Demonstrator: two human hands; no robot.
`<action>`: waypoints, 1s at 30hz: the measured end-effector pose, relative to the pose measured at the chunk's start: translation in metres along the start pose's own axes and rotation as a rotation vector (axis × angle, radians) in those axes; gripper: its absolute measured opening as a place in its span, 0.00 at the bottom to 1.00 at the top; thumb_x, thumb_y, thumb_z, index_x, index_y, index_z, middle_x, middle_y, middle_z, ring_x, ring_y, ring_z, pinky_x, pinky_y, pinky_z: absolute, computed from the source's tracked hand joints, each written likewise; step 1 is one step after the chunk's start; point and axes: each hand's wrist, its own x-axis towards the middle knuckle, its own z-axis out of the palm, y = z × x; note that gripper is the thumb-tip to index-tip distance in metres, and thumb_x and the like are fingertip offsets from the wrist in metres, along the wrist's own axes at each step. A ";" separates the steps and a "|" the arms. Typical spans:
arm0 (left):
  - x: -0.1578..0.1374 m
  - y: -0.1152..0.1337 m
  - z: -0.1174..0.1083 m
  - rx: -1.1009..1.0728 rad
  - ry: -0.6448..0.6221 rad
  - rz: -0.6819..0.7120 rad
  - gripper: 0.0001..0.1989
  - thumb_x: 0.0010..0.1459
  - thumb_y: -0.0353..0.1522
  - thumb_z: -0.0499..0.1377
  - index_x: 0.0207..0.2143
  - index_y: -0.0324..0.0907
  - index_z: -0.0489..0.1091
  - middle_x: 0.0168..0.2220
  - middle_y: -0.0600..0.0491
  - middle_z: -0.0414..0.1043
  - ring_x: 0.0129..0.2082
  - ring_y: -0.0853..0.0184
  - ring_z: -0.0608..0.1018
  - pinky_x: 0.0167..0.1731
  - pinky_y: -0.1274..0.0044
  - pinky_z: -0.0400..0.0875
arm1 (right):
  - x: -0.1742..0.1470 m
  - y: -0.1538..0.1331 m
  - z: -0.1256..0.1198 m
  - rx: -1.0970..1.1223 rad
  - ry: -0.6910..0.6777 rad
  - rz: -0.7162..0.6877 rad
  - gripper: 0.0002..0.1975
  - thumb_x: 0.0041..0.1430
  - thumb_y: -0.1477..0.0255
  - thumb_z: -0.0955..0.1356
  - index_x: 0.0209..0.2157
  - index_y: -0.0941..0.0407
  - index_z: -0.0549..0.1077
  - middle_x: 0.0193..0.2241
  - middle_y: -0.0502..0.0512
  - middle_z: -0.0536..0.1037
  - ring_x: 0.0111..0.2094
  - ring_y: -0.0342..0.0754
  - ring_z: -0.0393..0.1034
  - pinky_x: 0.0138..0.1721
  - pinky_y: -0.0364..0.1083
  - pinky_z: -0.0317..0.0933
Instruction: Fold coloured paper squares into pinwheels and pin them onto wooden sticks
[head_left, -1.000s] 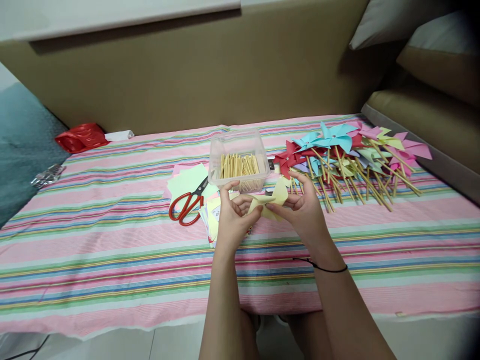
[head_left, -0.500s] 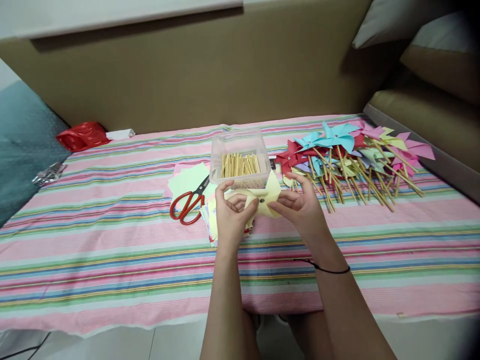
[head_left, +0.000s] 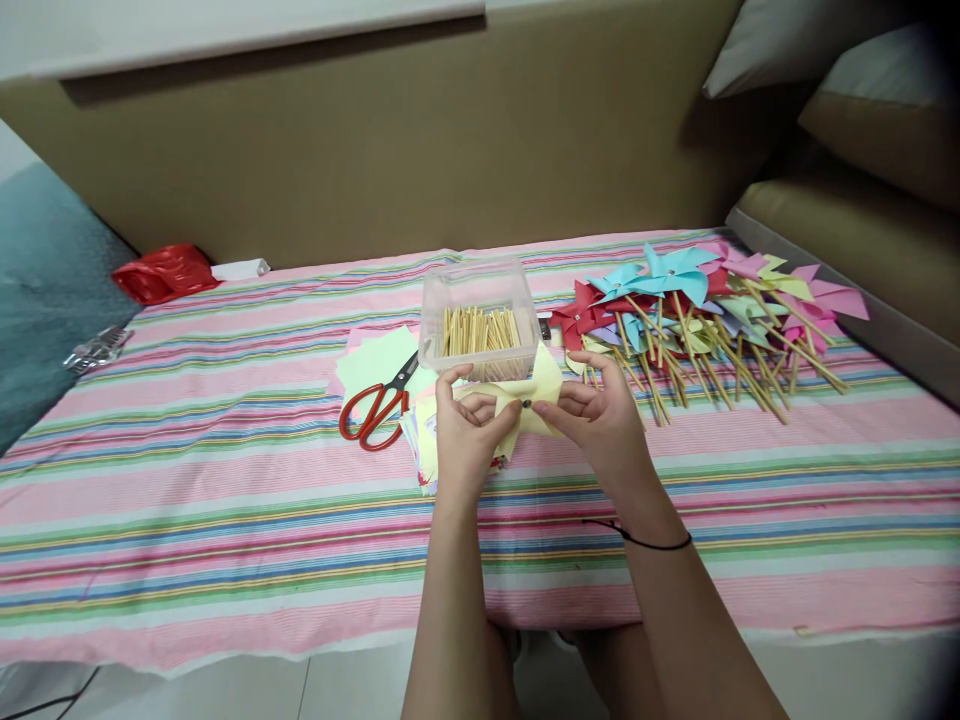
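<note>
Between both hands is a pale yellow paper pinwheel [head_left: 547,374] with a small dark pin at its centre. My left hand [head_left: 469,430] pinches its left side, the thumb beside the pin. From the right, my right hand [head_left: 604,415] grips it, thumb tip close to the same pin. Whether a stick is attached behind the paper is hidden. Just beyond stands a clear plastic box [head_left: 480,275] holding many thin wooden sticks [head_left: 480,330]. Left of my hands, red-handled scissors [head_left: 382,400] lie on pale green and pink paper sheets [head_left: 375,358].
Finished pinwheels on sticks [head_left: 697,310] are heaped at the right. Paper pieces [head_left: 421,445] lie under my left hand. A red plastic bag [head_left: 166,273] and a clear packet [head_left: 97,348] sit at the far left. The striped cloth [head_left: 225,480] ends at a front edge above the floor.
My right thumb has moved slightly left, closer to the pin, and both hands have shifted a little. The pinwheel stays held between them.
</note>
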 end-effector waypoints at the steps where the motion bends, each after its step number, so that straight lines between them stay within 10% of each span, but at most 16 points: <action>1: 0.000 0.000 0.000 0.004 0.006 -0.001 0.34 0.40 0.31 0.68 0.47 0.45 0.54 0.24 0.60 0.72 0.22 0.68 0.78 0.24 0.79 0.70 | 0.000 0.000 0.000 -0.027 0.015 -0.035 0.32 0.43 0.67 0.76 0.47 0.49 0.59 0.33 0.51 0.79 0.34 0.52 0.77 0.34 0.52 0.72; 8: 0.000 -0.001 0.003 0.064 0.077 0.047 0.32 0.41 0.29 0.67 0.46 0.45 0.54 0.23 0.62 0.70 0.22 0.71 0.76 0.24 0.81 0.69 | -0.001 -0.003 0.000 -0.617 0.103 -0.505 0.03 0.52 0.75 0.70 0.28 0.52 0.74 0.27 0.50 0.75 0.34 0.50 0.70 0.40 0.52 0.64; 30: -0.003 0.003 0.008 0.001 -0.006 0.065 0.30 0.42 0.29 0.67 0.44 0.45 0.54 0.21 0.64 0.69 0.18 0.76 0.73 0.20 0.86 0.63 | 0.001 -0.002 0.000 -0.772 0.148 -0.772 0.07 0.53 0.75 0.72 0.24 0.51 0.76 0.24 0.51 0.76 0.37 0.52 0.66 0.40 0.53 0.63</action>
